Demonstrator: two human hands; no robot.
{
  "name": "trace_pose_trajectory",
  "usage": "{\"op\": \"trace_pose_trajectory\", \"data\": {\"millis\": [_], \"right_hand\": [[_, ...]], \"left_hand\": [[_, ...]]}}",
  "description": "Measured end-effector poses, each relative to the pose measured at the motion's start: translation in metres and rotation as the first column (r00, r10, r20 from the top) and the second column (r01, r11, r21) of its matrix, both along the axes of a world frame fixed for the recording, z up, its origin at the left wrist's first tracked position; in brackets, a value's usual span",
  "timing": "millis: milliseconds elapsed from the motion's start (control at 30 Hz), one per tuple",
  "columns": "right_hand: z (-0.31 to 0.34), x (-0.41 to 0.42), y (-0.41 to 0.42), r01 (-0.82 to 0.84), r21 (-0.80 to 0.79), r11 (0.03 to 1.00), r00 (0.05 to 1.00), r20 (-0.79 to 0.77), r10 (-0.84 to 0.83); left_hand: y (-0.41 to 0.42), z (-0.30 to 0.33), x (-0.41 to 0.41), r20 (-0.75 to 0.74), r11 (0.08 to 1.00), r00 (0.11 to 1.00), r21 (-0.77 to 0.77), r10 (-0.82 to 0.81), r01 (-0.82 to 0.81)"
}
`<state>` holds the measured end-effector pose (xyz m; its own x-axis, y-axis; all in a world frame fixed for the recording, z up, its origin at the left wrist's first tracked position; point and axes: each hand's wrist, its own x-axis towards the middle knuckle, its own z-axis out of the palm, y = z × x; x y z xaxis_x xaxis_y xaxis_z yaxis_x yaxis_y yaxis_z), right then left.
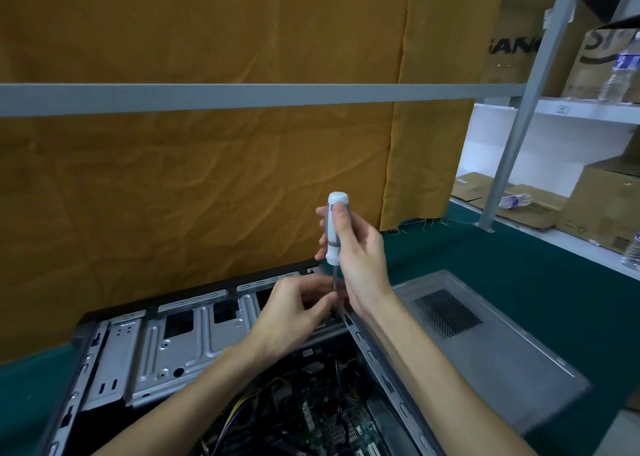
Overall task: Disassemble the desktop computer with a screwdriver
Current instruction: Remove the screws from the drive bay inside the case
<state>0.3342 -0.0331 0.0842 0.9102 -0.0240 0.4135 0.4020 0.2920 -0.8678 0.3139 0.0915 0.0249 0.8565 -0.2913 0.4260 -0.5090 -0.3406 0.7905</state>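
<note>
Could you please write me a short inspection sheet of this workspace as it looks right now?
Surface: table covered in dark green cloth.
Job's things: open computer case lying flat, motherboard exposed; grey side panel lies beside it on the right; screwdriver held upright over the case's far edge.
Clutter: nothing seen on the table besides the job's things.
Grippers: right hand grips the screwdriver handle; left hand pinches at the shaft's lower end; the tip is hidden.
Cables: yellow and black wires run over the motherboard.
Surroundings: orange cloth hung behind; shelving on the right with cardboard boxes and plastic bottles.
</note>
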Motion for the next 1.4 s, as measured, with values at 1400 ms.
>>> {"op": "trace_pose_trajectory", "data": {"millis": [1400], "right_hand": [[-0.0009, -0.0018, 0.0006, 0.045, 0.074, 0.996, 0.999, 0.024, -0.047]], "left_hand": [[0.0014, -0.0037, 0.0034, 0.000, 0.992, 0.997, 0.104, 0.074, -0.074]]}}
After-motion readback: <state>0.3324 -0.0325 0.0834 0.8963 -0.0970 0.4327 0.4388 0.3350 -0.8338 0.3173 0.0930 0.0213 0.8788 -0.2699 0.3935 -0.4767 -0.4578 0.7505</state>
